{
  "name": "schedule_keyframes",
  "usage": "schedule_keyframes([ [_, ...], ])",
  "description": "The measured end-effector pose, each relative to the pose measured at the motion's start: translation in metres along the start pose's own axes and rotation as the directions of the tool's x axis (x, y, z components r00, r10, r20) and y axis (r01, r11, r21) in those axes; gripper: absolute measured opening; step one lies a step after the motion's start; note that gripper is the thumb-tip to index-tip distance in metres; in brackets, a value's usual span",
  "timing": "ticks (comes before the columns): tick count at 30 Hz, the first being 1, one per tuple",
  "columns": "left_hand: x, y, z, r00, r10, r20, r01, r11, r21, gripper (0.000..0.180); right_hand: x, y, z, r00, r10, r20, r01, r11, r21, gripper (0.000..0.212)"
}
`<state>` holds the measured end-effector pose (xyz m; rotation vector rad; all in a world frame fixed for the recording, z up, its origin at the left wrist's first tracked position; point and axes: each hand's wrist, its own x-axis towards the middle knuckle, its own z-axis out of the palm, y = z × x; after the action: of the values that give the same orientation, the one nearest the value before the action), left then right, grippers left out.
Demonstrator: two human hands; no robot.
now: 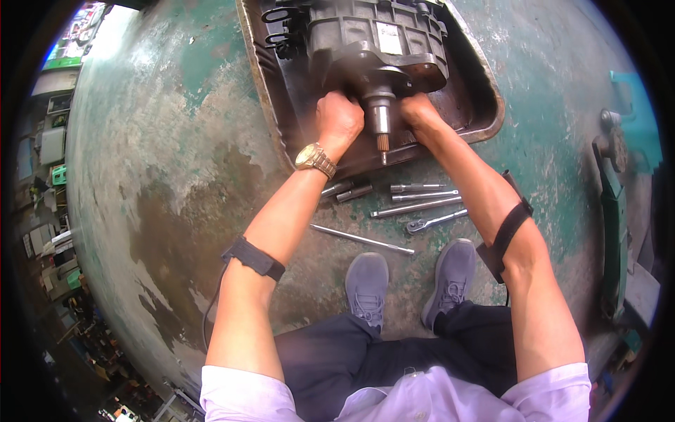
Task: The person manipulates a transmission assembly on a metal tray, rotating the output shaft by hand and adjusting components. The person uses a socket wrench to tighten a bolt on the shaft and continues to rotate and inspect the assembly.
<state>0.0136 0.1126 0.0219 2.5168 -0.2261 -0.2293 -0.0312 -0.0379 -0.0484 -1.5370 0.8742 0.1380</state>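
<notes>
A grey ribbed metal gearbox (351,35) lies in a large dark metal tray (496,116). Its splined shaft (380,116) points toward me, between my hands. Left of the shaft, my left hand (341,117) is curled closed against the underside of the housing; its fingertips and whatever they grip are hidden. My right hand (419,110) reaches under the housing's flange to the right of the shaft, its fingers out of sight beneath the metal. A gold wristwatch (316,160) is on my left wrist.
By the tray's near edge lie a ratchet wrench (429,222), two dark sockets (354,193) and several steel extension bars (415,205). A long bar (362,240) lies closer to my shoes (367,285). At right stand a green metal stand (613,232) and a teal plastic stool (636,116).
</notes>
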Motion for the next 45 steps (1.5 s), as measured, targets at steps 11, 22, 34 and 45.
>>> schedule_keyframes([
  [11, 0.005, -0.016, -0.03, 0.82, 0.021, 0.572, 0.514, 0.413, -0.752, 0.036, 0.002, 0.006, 0.005, 0.921, -0.354, -0.159, 0.281, 0.891, -0.357, 0.02],
  [22, -0.002, -0.006, -0.021, 0.869, -0.102, 0.484, 0.457, 0.541, -0.706, 0.022, -0.024, -0.022, -0.001, 0.978, -0.16, -0.132, 0.11, 0.94, -0.324, 0.024],
  [34, -0.004, 0.005, -0.007, 1.0, -0.026, -0.003, 0.025, 0.992, -0.125, 0.03, -0.003, 0.002, -0.005, 0.995, -0.057, 0.085, 0.041, 0.982, 0.184, 0.014],
  [45, 0.008, -0.015, -0.002, 0.968, -0.152, 0.202, 0.229, 0.866, -0.444, 0.03, 0.012, 0.016, -0.001, 0.947, -0.311, -0.077, 0.27, 0.905, -0.329, 0.02],
])
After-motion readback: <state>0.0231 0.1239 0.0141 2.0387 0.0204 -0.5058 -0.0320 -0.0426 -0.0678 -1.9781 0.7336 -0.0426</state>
